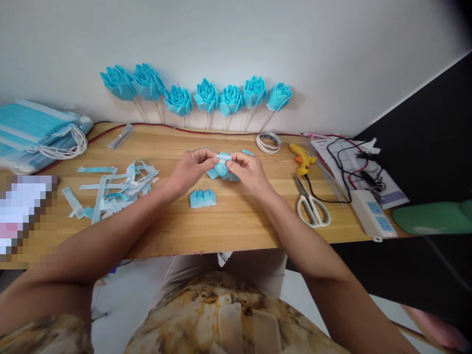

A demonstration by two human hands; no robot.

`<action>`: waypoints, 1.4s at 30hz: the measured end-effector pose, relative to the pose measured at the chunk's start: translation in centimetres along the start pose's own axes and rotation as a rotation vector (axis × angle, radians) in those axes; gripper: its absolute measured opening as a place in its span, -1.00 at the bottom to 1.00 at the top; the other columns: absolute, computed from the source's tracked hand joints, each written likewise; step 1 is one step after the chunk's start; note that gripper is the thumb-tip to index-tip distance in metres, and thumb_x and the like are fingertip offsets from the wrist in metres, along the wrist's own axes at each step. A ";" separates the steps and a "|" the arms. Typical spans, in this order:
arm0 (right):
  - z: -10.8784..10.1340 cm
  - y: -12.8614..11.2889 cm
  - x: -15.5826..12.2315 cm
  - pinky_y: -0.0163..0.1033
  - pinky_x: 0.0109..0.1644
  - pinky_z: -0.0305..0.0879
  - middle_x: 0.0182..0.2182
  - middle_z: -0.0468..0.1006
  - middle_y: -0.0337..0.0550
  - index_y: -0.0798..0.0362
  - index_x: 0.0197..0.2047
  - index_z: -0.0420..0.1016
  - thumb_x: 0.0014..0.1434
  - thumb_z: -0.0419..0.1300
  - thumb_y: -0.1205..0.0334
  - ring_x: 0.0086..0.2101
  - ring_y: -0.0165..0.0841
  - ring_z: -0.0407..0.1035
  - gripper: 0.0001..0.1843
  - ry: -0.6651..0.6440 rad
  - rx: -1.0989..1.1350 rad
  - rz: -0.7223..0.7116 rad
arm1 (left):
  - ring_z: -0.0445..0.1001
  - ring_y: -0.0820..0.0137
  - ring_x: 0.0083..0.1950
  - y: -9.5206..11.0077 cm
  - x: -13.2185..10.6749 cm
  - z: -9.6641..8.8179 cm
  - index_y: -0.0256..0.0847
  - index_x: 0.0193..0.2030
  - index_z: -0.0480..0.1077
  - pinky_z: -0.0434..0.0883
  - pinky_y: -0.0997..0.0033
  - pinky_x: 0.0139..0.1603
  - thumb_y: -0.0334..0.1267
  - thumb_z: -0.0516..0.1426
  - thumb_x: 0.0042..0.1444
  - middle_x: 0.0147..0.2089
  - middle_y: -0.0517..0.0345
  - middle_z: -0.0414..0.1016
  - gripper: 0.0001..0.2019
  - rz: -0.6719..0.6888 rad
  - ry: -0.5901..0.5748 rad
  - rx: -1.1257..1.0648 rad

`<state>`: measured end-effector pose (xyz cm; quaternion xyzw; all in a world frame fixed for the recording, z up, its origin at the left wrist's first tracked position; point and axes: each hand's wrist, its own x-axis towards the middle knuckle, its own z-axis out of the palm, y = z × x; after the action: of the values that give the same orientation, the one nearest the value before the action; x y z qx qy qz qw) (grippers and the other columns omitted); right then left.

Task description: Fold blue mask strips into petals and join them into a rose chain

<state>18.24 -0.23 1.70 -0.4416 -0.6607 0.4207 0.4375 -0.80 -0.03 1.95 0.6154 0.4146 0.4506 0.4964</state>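
Note:
Between both hands is a small rolled piece of blue and white mask fabric point(223, 157). My left hand point(195, 167) pinches its left end, and my right hand point(246, 169) pinches its right end. Just below and behind the fingers, blue fabric pieces point(221, 171) lie on the table, partly hidden by the hands. Nearer to me sits a folded blue strip point(202, 198) with pointed tips, touched by neither hand.
Several blue fabric flowers point(206, 96) on sticks lean on the wall. Left are packed face masks point(33, 132) and fabric scraps point(106, 189). Right are tape rolls point(268, 142), a yellow glue gun point(301, 158), scissors point(312, 204), a power strip point(372, 214) and loose cables.

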 end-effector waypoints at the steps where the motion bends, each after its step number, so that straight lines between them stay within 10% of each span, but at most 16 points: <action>1: 0.0 0.1 0.0 -0.29 -0.37 0.03 -0.57 0.17 -0.37 -0.01 -0.52 0.21 0.07 0.19 0.01 -0.49 -0.48 0.04 -0.69 0.015 -0.003 0.003 | 0.36 0.42 -0.37 0.2 0.0 0.0 -0.19 -0.45 0.46 0.33 0.39 -0.28 -0.07 0.24 0.10 -0.44 0.18 0.45 -0.75 -0.002 0.000 -0.011; 10: -0.4 0.9 0.5 -0.28 -0.34 0.18 -0.53 0.40 -0.33 0.03 -0.42 0.47 0.06 0.24 0.00 -0.47 -0.45 0.24 -0.74 0.053 0.044 0.056 | 0.37 0.46 -0.36 -0.4 0.5 -0.4 -0.22 -0.42 0.46 0.31 0.40 -0.25 -0.19 0.30 0.01 -0.42 0.24 0.45 -0.84 -0.086 0.007 -0.046; 16: -3.0 1.3 2.2 -0.24 -0.31 0.32 -0.46 0.55 -0.19 -0.04 -0.34 0.56 0.07 0.24 0.10 -0.46 -0.41 0.38 -0.85 0.632 0.238 0.080 | 0.37 0.57 -0.37 0.3 0.6 -0.5 -0.23 -0.45 0.44 0.33 0.49 -0.23 -0.40 0.23 0.11 -0.47 0.37 0.44 -0.88 -0.097 0.160 -0.097; 24: 1.4 -3.4 -2.8 -0.16 -0.22 0.30 -0.44 0.61 -0.17 -0.03 -0.34 0.59 0.28 0.17 0.12 -0.38 -0.30 0.45 -0.78 -0.012 -0.430 -0.345 | 0.37 0.57 -0.38 0.8 0.4 -0.5 -0.24 -0.47 0.43 0.33 0.50 -0.24 -0.36 0.22 0.13 -0.47 0.35 0.43 -0.85 -0.068 0.215 -0.118; 42: 0.9 -1.3 1.1 -0.28 -0.16 0.34 -0.25 0.69 -0.17 0.01 -0.14 0.61 0.23 0.16 0.27 -0.26 -0.37 0.50 -0.80 0.120 -0.339 -0.250 | 0.29 0.44 -0.38 1.2 -0.1 -0.1 -0.19 -0.45 0.44 0.31 0.38 -0.24 0.00 0.30 -0.08 -0.46 0.24 0.39 -0.71 -0.061 0.159 -0.046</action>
<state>16.81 0.37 2.94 -0.4478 -0.7444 0.2192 0.4442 -0.89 -0.33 3.15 0.5533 0.4607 0.4921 0.4893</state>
